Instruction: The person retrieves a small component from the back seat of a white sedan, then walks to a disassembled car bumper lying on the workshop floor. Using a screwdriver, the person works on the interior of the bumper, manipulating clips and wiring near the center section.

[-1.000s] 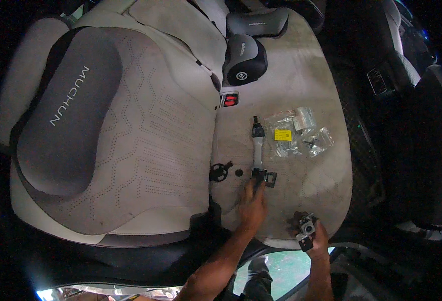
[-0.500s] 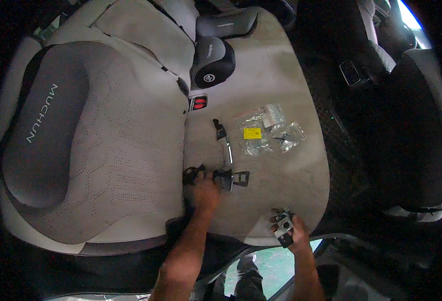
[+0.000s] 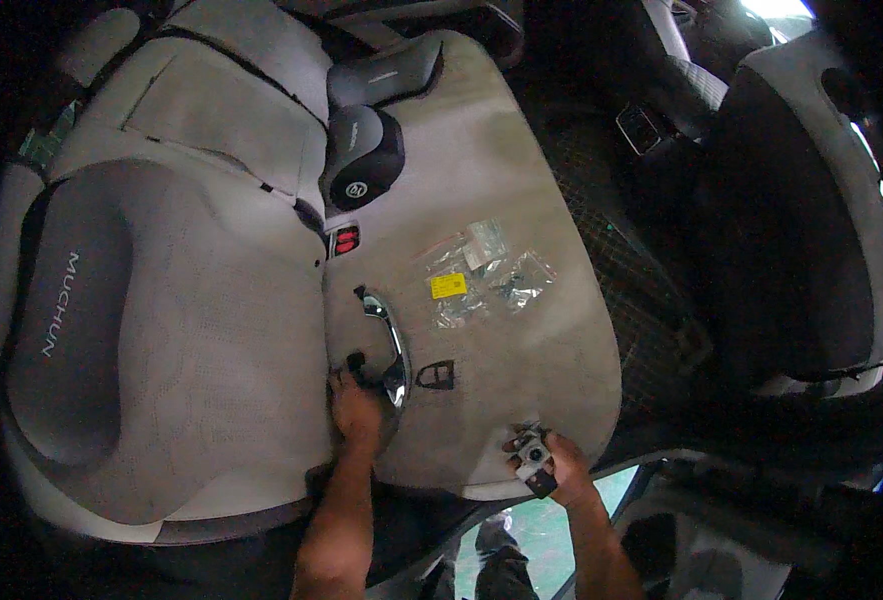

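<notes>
On the light seat cushion, my left hand [image 3: 355,408] has its fingers closed on a small black part [image 3: 356,362], near the seat back. Just right of it lies a curved chrome door handle [image 3: 398,350], with a small black piece at its far end. A black frame-shaped gasket [image 3: 437,376] rests flat beside the handle, apart from it. Near the cushion's front corner, my right hand [image 3: 565,468] grips a silver-and-black lock-like mechanism [image 3: 534,456] with a round opening facing up. The palm hides part of this mechanism.
Clear plastic bags [image 3: 476,270], one with a yellow label, lie farther along the cushion [image 3: 521,350]. Red seat-belt buckles [image 3: 346,240] sit at the seat back's base, beyond them a grey cushioned headrest [image 3: 366,160]. A dark front seat [image 3: 791,250] stands right.
The view has shifted, so the seat appears farther left and lower. My left hand has drawn away from the chrome handle and gasket toward the seat back. My right hand still holds the mechanism.
</notes>
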`<state>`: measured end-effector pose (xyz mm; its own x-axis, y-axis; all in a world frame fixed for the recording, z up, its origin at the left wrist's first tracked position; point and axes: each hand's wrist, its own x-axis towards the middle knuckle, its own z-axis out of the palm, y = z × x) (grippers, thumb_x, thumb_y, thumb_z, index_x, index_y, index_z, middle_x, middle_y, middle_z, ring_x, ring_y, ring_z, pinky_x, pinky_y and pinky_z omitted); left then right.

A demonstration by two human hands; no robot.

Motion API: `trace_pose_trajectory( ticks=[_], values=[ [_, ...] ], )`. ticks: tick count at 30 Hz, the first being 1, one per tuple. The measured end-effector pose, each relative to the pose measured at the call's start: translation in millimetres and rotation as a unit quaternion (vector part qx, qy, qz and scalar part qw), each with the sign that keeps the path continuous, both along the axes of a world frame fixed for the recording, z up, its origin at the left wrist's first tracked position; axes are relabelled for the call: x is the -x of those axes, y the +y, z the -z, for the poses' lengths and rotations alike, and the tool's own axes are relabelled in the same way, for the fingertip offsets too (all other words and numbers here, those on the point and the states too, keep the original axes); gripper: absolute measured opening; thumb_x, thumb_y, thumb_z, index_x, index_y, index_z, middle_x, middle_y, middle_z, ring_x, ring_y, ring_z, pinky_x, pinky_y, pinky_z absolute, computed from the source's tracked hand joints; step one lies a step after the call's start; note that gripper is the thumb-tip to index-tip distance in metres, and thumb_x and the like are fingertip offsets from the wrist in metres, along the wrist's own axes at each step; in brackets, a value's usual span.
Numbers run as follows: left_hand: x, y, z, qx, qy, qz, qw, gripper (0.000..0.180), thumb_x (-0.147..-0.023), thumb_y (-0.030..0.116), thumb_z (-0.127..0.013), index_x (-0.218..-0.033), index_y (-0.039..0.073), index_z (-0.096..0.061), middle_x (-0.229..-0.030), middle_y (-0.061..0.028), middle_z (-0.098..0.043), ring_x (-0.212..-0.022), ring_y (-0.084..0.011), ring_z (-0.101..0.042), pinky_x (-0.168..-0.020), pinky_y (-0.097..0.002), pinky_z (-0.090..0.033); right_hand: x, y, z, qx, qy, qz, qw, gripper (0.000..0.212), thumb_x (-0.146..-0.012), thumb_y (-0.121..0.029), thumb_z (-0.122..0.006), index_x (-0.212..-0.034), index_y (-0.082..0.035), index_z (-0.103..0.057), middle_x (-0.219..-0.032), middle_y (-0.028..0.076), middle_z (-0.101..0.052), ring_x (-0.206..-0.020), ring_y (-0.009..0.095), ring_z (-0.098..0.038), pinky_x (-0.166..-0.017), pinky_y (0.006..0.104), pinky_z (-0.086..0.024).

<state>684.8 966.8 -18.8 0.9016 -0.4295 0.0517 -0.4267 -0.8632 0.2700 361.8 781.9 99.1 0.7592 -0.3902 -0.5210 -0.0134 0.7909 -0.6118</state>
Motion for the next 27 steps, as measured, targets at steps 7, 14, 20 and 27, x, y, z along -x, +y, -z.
trace_pose_trajectory(
  ticks=[7,14,20,27],
  values=[
    [-10,-4,-32,-0.055,0.038,-0.008,0.998,0.044,-0.085,0.006,-0.065,-0.128,-0.001,-0.056,-0.135,-0.0276,-0.054,-0.119,-0.0464,-0.058,-0.099,-0.0514,-0.051,9,4,29,0.037,0.037,0.008,0.999,0.057,-0.108,-0.044,-0.039,-0.13,0.006,-0.055,-0.117,0.022,-0.07,-0.095,0.028,-0.071,-0.086,0.0369,-0.057],
    [5,-41,-87,0.202,0.057,-0.022,0.978,0.049,-0.09,0.017,-0.068,-0.136,0.006,-0.054,-0.141,-0.0239,-0.052,-0.131,-0.0445,-0.049,-0.11,-0.0499,-0.041,23,16,89,0.061,0.088,0.01,0.994,0.058,-0.106,-0.046,-0.044,-0.13,0.006,-0.055,-0.117,0.022,-0.07,-0.097,0.029,-0.071,-0.088,0.0375,-0.056],
    [25,-175,-94,0.096,0.044,0.216,0.971,0.071,-0.088,0.029,-0.074,-0.147,0.003,-0.043,-0.144,-0.0234,-0.049,-0.13,-0.0417,-0.049,-0.108,-0.05,-0.043,24,8,62,0.409,0.069,-0.039,0.909,0.049,-0.105,-0.038,-0.049,-0.131,0.004,-0.055,-0.118,0.021,-0.07,-0.097,0.03,-0.072,-0.088,0.0382,-0.056],
    [3,-192,-80,0.071,0.053,0.205,0.975,0.049,-0.087,0.018,-0.069,-0.134,0.005,-0.06,-0.138,-0.0206,-0.054,-0.122,-0.0395,-0.056,-0.103,-0.0445,-0.048,27,8,66,-0.058,-0.009,-0.034,0.998,0.047,-0.103,-0.036,-0.055,-0.141,-0.01,-0.051,-0.134,0.009,-0.061,-0.122,0.023,-0.06,-0.108,0.0372,-0.043]
  ],
)
